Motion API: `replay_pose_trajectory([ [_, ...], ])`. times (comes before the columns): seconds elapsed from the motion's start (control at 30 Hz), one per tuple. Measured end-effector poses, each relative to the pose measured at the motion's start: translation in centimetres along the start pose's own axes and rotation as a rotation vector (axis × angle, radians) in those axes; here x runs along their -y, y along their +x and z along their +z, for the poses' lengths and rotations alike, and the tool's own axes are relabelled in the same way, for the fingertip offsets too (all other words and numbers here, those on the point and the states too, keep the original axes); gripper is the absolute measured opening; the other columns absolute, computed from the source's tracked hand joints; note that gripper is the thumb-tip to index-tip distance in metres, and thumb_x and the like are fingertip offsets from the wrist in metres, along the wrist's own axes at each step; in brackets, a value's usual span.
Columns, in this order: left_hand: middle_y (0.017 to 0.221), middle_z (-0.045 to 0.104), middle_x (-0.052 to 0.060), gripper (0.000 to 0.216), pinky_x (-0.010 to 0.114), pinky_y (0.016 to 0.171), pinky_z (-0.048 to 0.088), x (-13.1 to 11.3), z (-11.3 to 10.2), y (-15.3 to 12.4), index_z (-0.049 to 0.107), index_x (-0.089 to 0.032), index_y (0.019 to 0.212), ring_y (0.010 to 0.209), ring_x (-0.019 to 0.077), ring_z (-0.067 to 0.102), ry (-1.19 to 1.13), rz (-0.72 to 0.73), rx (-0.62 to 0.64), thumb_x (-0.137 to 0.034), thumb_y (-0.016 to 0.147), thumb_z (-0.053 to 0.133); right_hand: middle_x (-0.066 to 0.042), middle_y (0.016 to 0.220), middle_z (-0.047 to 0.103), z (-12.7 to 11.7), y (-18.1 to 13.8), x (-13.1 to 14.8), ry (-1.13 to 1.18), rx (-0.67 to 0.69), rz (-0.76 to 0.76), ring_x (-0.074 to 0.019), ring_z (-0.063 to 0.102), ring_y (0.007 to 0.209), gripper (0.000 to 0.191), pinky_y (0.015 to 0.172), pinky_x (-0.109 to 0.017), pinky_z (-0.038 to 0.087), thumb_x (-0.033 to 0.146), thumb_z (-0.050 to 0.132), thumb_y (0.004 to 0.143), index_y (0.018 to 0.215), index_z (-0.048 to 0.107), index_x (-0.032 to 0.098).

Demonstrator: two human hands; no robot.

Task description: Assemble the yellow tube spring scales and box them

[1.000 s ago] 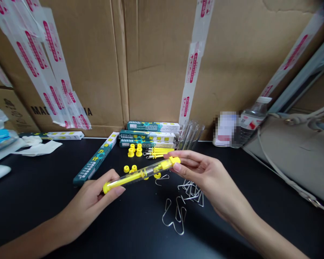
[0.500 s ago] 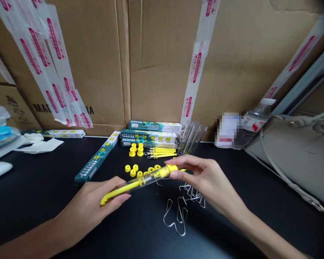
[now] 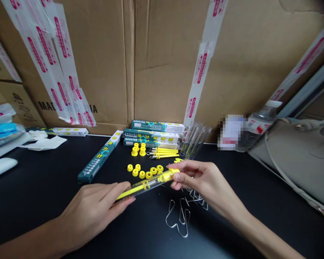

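A clear tubular spring scale (image 3: 148, 185) with a yellow rod inside is held slantwise between my two hands. Its left part lies in my left hand (image 3: 97, 205), fingers on top and thumb below, which hides that end. At the other end, my right hand (image 3: 196, 176) pinches the yellow cap (image 3: 175, 172). Just behind the tube, small yellow collars (image 3: 142, 175) are scattered on the black table (image 3: 140, 233). Farther back are taller yellow caps (image 3: 135, 151) and several yellow rods with metal springs (image 3: 164, 153). Bent metal hooks (image 3: 178, 223) lie below my right hand.
Printed green-and-white boxes (image 3: 153, 138) are stacked at the back, with another box (image 3: 99, 156) lying slantwise to the left. Clear tubes (image 3: 196, 138) stand beside the stack. Cardboard cartons (image 3: 162, 72) wall the rear. A bottle (image 3: 259, 126) and bag (image 3: 297, 154) occupy the right.
My left hand now covers the scale's lower end, where a yellow tip showed before. My right fingers are curled more closely at the cap. The view has shifted slightly.
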State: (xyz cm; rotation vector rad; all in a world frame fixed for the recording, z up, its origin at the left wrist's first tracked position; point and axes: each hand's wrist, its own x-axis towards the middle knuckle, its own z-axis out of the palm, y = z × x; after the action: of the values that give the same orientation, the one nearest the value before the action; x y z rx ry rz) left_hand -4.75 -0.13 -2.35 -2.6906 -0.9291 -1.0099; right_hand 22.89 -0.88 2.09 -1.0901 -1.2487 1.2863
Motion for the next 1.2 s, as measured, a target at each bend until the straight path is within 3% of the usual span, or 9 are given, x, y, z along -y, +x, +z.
replay_pose_trajectory([
  [0.1, 0.074, 0.07, -0.005, 0.023, 0.021, 0.054, 0.043, -0.4, -0.6, 0.6, 0.062, -0.024, 0.102, 0.056, 0.0118, 0.065, -0.184, -0.181, 0.21, -0.04, 0.102, 0.045, -0.004, 0.068, 0.076, 0.2, 0.0, -0.1, 0.038, -0.016, 0.021, -0.0149, 0.071, 0.056, 0.028, 0.063, -0.026, 0.064, 0.034, 0.09, 0.063, 0.084, 0.081, 0.017],
  [0.2, 0.059, 0.053, -0.007, 0.036, 0.022, 0.048, 0.033, -0.7, -1.5, 1.8, 0.063, -0.023, 0.083, 0.047, 0.0097, 0.05, -0.386, -0.433, 0.396, -0.047, 0.1, 0.042, -0.004, 0.071, 0.076, 0.4, 0.0, -0.2, 0.056, -0.03, 0.017, -0.0163, 0.072, 0.057, 0.027, 0.062, -0.028, 0.066, 0.032, 0.092, 0.06, 0.08, 0.081, 0.017],
  [0.37, 0.056, 0.032, -0.006, 0.05, 0.025, 0.048, 0.024, -0.2, -2.1, 2.9, 0.066, -0.02, 0.076, 0.051, 0.0112, 0.034, -0.674, -0.598, 0.476, -0.058, 0.096, 0.041, -0.005, 0.087, 0.076, 0.6, -0.1, -0.7, 0.061, -0.049, -0.061, -0.0177, 0.073, 0.067, 0.019, 0.068, -0.031, 0.067, 0.028, 0.09, 0.064, 0.078, 0.08, 0.019],
  [0.57, 0.053, 0.025, -0.008, 0.052, 0.027, 0.044, 0.014, 0.5, -2.1, 3.2, 0.066, -0.015, 0.078, 0.047, 0.0102, 0.02, -0.958, -0.755, 0.543, -0.06, 0.091, 0.045, -0.006, 0.089, 0.074, 0.6, -0.4, -0.8, -0.006, -0.037, -0.206, -0.02, 0.073, 0.079, 0.01, 0.068, -0.029, 0.067, 0.024, 0.087, 0.069, 0.077, 0.08, 0.022],
  [0.7, 0.057, 0.036, -0.006, 0.048, 0.026, 0.047, 0.023, 0.0, -2.0, 2.8, 0.065, -0.018, 0.079, 0.05, 0.011, 0.033, -0.757, -0.621, 0.499, -0.056, 0.096, 0.041, -0.003, 0.077, 0.073, 0.6, -0.3, -0.7, 0.012, -0.032, -0.106, -0.0141, 0.069, 0.061, 0.019, 0.062, -0.026, 0.064, 0.03, 0.086, 0.071, 0.086, 0.08, 0.019],
  [0.83, 0.07, 0.06, -0.004, 0.03, 0.026, 0.057, 0.036, -0.6, -1.5, 1.6, 0.064, -0.022, 0.099, 0.057, 0.0117, 0.057, -0.376, -0.363, 0.32, -0.041, 0.102, 0.042, -0.001, 0.062, 0.07, 0.4, 0.1, -0.8, 0.006, 0.007, 0.029, -0.0113, 0.067, 0.054, 0.028, 0.058, -0.021, 0.06, 0.04, 0.084, 0.073, 0.084, 0.075, 0.016],
  [0.93, 0.08, 0.069, -0.003, 0.023, 0.026, 0.06, 0.041, -0.4, -1.1, 1.0, 0.061, -0.023, 0.11, 0.058, 0.0126, 0.062, -0.21, -0.209, 0.207, -0.036, 0.103, 0.044, 0.0, 0.06, 0.068, 0.2, 0.4, -0.7, -0.006, 0.037, 0.069, -0.0119, 0.067, 0.048, 0.034, 0.051, -0.022, 0.06, 0.045, 0.084, 0.071, 0.078, 0.072, 0.015],
  [1.07, 0.088, 0.072, 0.0, 0.021, 0.024, 0.059, 0.045, -0.1, -1.2, 1.2, 0.06, -0.023, 0.111, 0.063, 0.0133, 0.066, -0.226, -0.198, 0.193, -0.033, 0.102, 0.044, 0.0, 0.06, 0.067, 0.1, 0.6, -0.2, -0.015, 0.056, 0.069, -0.0124, 0.066, 0.046, 0.037, 0.045, -0.021, 0.058, 0.045, 0.087, 0.066, 0.077, 0.072, 0.014],
  [1.2, 0.09, 0.071, -0.002, 0.017, 0.021, 0.065, 0.048, -0.3, -1.4, 1.6, 0.06, -0.024, 0.106, 0.076, 0.014, 0.068, -0.286, -0.261, 0.18, -0.032, 0.101, 0.046, -0.003, 0.067, 0.075, -0.2, 0.6, 0.4, -0.011, 0.047, 0.042, -0.0124, 0.071, 0.058, 0.035, 0.06, -0.02, 0.061, 0.038, 0.088, 0.068, 0.091, 0.076, 0.014],
])
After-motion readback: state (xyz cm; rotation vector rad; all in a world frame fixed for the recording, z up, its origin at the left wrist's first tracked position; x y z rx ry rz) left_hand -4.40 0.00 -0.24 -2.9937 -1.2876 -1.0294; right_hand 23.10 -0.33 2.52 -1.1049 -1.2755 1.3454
